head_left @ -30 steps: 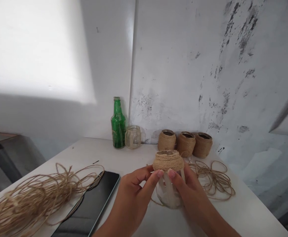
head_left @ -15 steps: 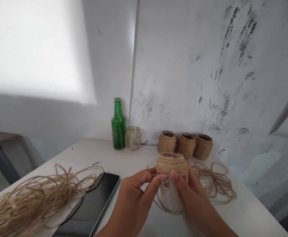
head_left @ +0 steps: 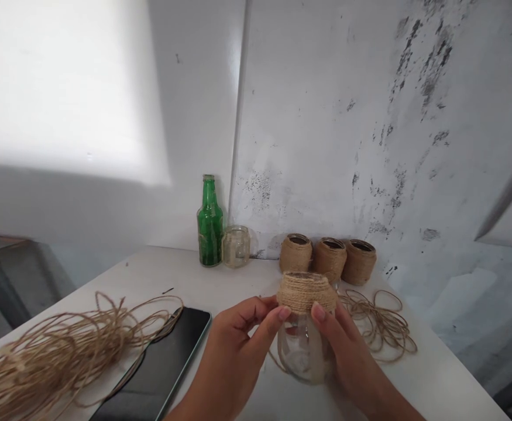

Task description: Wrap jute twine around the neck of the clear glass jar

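A clear glass jar (head_left: 297, 351) stands upright between my hands, its neck and shoulder wrapped in rows of jute twine (head_left: 305, 292). My left hand (head_left: 242, 345) grips the left side, thumb and fingers closed at the lower edge of the wrapping. On the other side my right hand (head_left: 347, 345) is wrapped round the jar, its thumb pressed just under the lowest twine row. A loose strand of twine (head_left: 277, 361) hangs down by the jar's lower left. The fingers behind the glass are partly hidden.
Three twine-covered jars (head_left: 329, 260) line the wall, with a green bottle (head_left: 210, 231) and a bare glass jar (head_left: 236, 247) to their left. A big twine bundle (head_left: 62, 351) overlaps a dark phone-like slab (head_left: 163, 368). Loose twine (head_left: 385, 324) lies at right on the white table (head_left: 440, 380).
The held jar has turned slightly, and my right thumb has shifted a little to the right along the wrapping. My left thumb has moved slightly left.
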Demonstrator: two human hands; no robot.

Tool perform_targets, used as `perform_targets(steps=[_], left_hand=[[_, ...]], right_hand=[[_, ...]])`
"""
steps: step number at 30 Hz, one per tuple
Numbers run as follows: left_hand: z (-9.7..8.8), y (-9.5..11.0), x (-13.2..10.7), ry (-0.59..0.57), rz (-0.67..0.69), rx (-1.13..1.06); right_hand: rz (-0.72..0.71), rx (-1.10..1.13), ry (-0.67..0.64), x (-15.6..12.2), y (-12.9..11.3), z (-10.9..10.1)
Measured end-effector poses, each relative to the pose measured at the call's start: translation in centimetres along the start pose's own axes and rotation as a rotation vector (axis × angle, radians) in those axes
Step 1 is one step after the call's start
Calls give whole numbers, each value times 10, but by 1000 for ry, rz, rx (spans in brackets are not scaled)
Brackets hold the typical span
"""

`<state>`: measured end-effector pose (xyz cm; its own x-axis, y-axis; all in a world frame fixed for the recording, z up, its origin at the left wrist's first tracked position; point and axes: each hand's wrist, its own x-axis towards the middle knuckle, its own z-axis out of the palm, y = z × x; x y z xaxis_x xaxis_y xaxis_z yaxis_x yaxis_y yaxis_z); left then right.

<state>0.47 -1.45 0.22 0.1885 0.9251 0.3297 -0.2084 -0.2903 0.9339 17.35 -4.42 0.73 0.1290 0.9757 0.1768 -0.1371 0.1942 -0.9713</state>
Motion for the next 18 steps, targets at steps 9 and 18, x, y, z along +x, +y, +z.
perform_targets(steps=[9,18], left_hand=[[-1,-2,-2,134,2,71],[-3,-5,-2,117,-2,119]], right_hand=[[-6,28,-50,2,-2,6],[-7,-43,-149,3,10,4]])
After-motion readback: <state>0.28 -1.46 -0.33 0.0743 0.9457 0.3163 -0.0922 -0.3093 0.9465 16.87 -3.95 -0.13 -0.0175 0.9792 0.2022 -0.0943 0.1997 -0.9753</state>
